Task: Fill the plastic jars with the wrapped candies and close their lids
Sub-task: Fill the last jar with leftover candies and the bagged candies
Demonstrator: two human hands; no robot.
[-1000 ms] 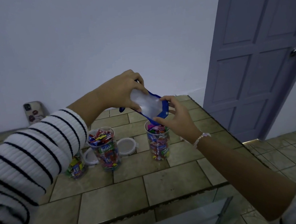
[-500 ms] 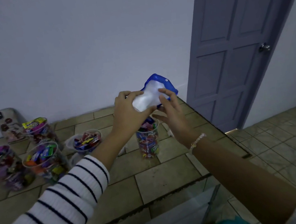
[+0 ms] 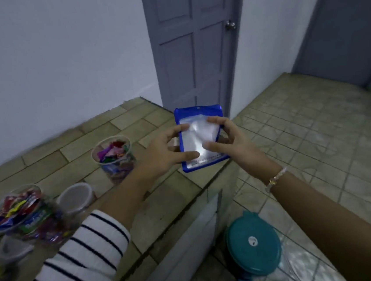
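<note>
Both arms are stretched forward and the hands are held close together above the right edge of the worktop [image 3: 164, 213]. A bag [image 3: 199, 136] is pinched between them. It is gripped on its left side by the left hand [image 3: 167, 150] and on its right side by the right hand [image 3: 228, 139], with thumbs set low and curled fingers high. The left forearm is bared beyond a striped sleeve [image 3: 78, 266].

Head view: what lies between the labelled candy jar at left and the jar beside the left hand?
A white round lid lies flat on the tiled counter between the labelled jar and the farther jar; the head view shows it.
</note>
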